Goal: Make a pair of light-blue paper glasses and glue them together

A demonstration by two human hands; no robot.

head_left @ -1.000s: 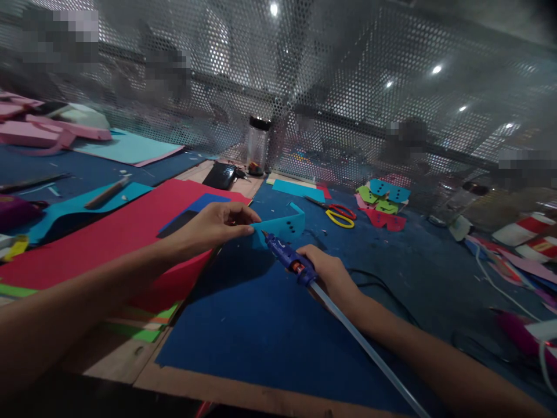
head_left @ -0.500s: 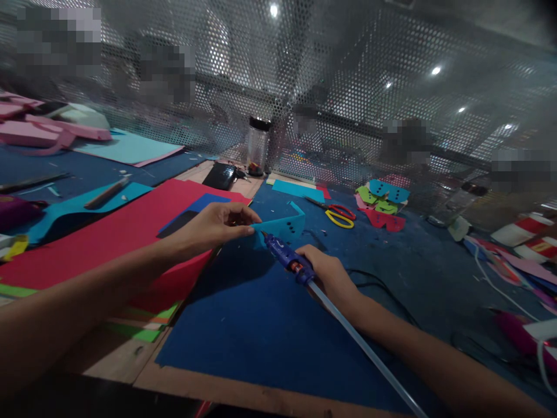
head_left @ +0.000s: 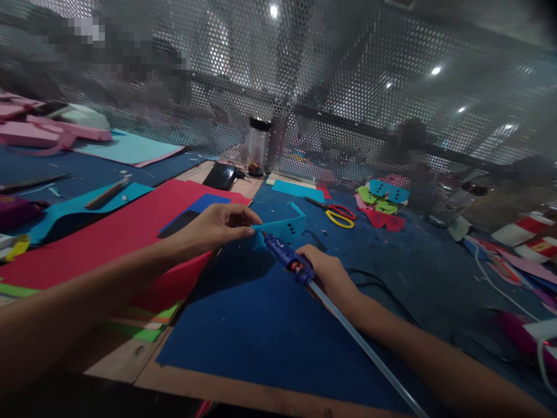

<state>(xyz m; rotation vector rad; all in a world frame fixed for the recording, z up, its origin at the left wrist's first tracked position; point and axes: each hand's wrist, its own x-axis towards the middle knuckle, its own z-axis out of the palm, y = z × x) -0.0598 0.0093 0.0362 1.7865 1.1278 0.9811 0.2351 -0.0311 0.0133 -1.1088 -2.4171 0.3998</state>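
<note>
Bent blue paper piece [head_left: 290, 227] and glue gun [head_left: 282, 251], hand-held

Paper piece: thin, light blue, matte; bent, with a narrow strip turned up at the far end; marked with a short row of dark round spots. It is held up over the dark blue covering [head_left: 270, 342] of the table [head_left: 243, 396], between the two hands. Its near end is pinched by the left hand [head_left: 213, 223], thumb and fingertips nearly closed on the edge, the other fingers curled.

Glue gun: blue-violet hard plastic, tapered barrel. It is gripped by the right hand [head_left: 333, 278], fingers wrapped around the handle, partly hidden. The nozzle is pointed at the pinched end; whether contact is made cannot be told. A long, translucent, round glue stick [head_left: 363, 346] is lodged in its rear. A thin dark cord [head_left: 385, 285] is seen beside the right wrist.

Scissors [head_left: 340, 217]: looped handles, one red, one yellow; laid beyond the paper piece.

Cut-out shapes [head_left: 385, 220]: blue, green and red paper, notched outlines, some dark-spotted; heaped near the scissors.

Red sheet [head_left: 102, 232]: broad, flat, smooth; partly covered by the left forearm.

Jar [head_left: 257, 145]: clear, cylindrical, black-lidded; stood before a perforated metal screen [head_left: 331, 75].
</note>
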